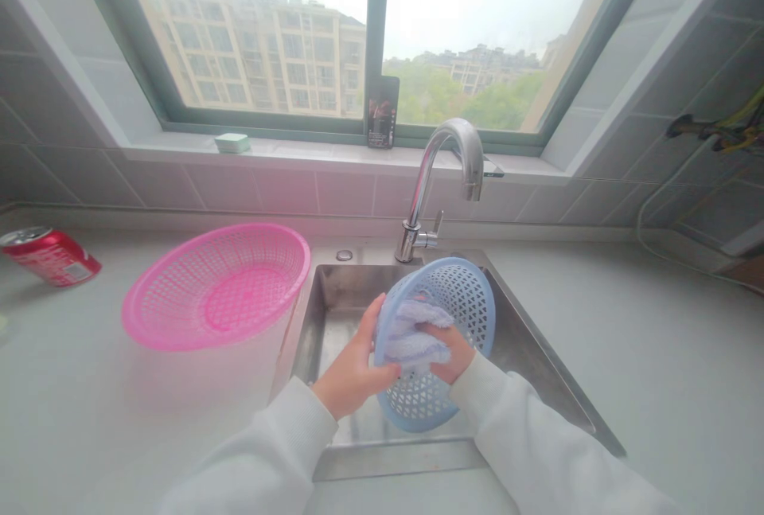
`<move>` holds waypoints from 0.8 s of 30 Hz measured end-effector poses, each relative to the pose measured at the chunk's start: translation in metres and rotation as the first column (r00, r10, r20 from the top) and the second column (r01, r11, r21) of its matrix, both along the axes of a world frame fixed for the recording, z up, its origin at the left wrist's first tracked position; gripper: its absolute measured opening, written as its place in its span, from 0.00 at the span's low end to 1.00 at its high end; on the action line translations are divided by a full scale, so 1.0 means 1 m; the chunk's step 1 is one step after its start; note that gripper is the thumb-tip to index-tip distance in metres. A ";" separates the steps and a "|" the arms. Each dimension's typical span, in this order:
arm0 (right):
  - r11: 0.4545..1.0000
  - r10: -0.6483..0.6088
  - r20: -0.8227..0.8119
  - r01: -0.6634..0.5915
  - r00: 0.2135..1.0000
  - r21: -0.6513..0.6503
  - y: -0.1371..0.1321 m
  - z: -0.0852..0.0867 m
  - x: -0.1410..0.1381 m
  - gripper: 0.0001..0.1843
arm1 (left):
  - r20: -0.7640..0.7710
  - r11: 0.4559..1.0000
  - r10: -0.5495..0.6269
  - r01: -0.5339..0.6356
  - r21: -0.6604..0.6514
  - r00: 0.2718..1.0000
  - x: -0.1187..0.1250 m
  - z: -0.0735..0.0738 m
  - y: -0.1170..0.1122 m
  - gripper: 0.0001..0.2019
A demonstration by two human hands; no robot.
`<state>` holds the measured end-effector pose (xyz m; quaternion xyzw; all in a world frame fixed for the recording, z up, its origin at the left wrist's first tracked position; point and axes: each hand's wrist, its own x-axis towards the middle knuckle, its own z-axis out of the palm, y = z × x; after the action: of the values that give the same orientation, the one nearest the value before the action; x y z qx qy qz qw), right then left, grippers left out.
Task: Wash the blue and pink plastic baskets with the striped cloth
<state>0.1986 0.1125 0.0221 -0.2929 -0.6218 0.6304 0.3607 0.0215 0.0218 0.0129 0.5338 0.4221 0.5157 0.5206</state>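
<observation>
Left grip (353, 364) closed firmly around the near rim of the blue basket (445, 316), fingers and palm against the plastic, holding it up tilted on edge above the sink (525, 332). Right grip (450, 353) curled, not fully shut, pressing a pale lilac cloth (411, 336) against the basket's inner face, with fingers sunk into the fluffy folds. Cloth inside the basket, between both grips. Lower edge of the basket low in the basin, whether touching the steel or not impossible to tell.

Behind the sink, a chrome tap (438, 181), its curved spout well above the basket. On the bench (656, 340), left of the sink, a pink basket (179, 300), its rim nearly at the sink's edge. Farther left, a red can (51, 256) on its side, well apart from the pink basket. On the window sill (310, 150), a pale green sponge (232, 142) and an upright dark card (382, 111) by the window frame. Tangled wires (716, 129) on the tiled wall to the right.
</observation>
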 end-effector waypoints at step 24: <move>0.986 0.150 0.189 -0.161 0.970 0.043 0.002 0.003 -0.002 0.18 | 0.209 0.986 0.119 -0.139 0.086 0.971 0.001 0.005 0.005 0.45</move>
<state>0.1961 0.1144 0.0253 -0.2900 -0.6918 0.6085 0.2590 0.0228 0.0269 0.0175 0.4752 0.3744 0.6207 0.4987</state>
